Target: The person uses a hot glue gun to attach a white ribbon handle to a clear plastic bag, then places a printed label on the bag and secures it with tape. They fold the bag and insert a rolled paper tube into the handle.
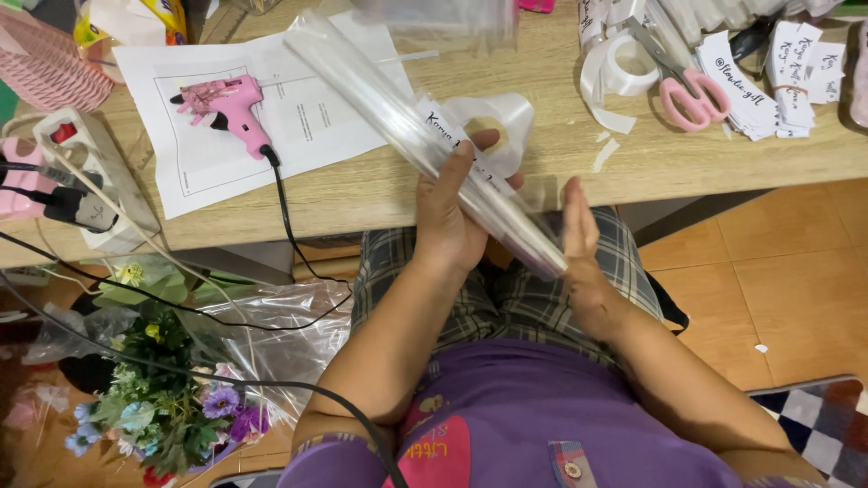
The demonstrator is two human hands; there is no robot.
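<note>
Right, nearest: purple shirt, plaid shorts on the lap. Just above, L hand wraps a rolled clear cellophane cone, fingers curled tight round it, thumb on top. R hand flat against the cone's narrow end, fingers straight & together. Cone slants up-left over the wooden table. Farther: pink glue gun on white paper, white ribbon roll, pink scissors. Artificial flowers on floor, lower left.
</note>
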